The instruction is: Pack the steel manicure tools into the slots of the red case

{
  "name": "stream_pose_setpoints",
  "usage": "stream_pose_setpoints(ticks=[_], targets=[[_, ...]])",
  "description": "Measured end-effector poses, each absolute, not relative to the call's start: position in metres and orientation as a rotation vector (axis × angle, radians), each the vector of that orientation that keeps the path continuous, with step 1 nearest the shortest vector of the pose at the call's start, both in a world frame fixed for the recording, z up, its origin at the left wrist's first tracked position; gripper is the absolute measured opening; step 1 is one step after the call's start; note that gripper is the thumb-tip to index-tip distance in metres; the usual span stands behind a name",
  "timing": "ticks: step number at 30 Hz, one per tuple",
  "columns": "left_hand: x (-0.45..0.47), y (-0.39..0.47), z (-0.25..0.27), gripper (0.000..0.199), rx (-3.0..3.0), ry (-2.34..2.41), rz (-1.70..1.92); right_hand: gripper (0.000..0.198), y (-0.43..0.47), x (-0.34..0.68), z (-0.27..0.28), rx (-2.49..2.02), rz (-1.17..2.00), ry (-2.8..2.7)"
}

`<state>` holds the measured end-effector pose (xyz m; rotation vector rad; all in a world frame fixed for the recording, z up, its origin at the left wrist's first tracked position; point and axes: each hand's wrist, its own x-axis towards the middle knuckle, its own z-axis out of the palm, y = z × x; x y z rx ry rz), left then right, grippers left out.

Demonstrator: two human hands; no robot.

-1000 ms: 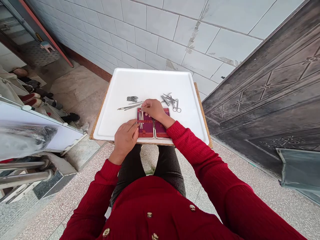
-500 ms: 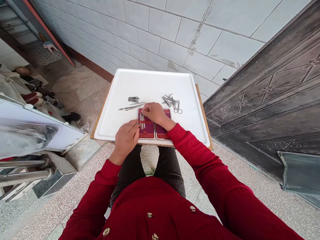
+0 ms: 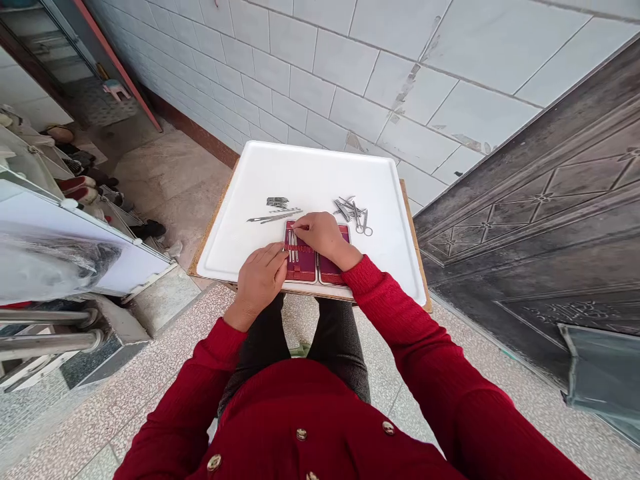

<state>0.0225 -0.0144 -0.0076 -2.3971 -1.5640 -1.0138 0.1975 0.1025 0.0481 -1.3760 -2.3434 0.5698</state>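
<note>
An instrument case, purple inside with red trim and a red band of loops, lies unfolded at the tray's near edge. Several slim metal instruments stand side by side in the loops of its left half. My left hand grips the case's left edge, fingertips by the loop band. Over the upper part of the case, my right hand has thumb and forefinger pinched near the tops of the instruments. Whatever is between those fingertips is too small to make out.
The white tray rests on a wooden board. On it lie scissors and other metal tools to the right, long thin instruments and small dark packets to the left. A tiled wall stands behind, a dark carved door at right.
The camera view has shifted slightly, so tray and hands appear a little lower and to the right. Both hands keep nearly the same places on the case.
</note>
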Motion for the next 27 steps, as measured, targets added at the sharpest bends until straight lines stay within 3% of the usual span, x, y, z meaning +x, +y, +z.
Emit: stream_pose_setpoints(ticks=[16,27], targets=[[0.023,-0.016,-0.012,0.028,-2.407,-1.553,-0.992,0.036,0.144,0.162,0.074,-1.521,-0.001,-2.722],[0.024,-0.017,-0.013,0.028,-2.393,-1.541,-0.992,0.040,0.150,0.159,0.065,-1.566,-0.090,-2.812]])
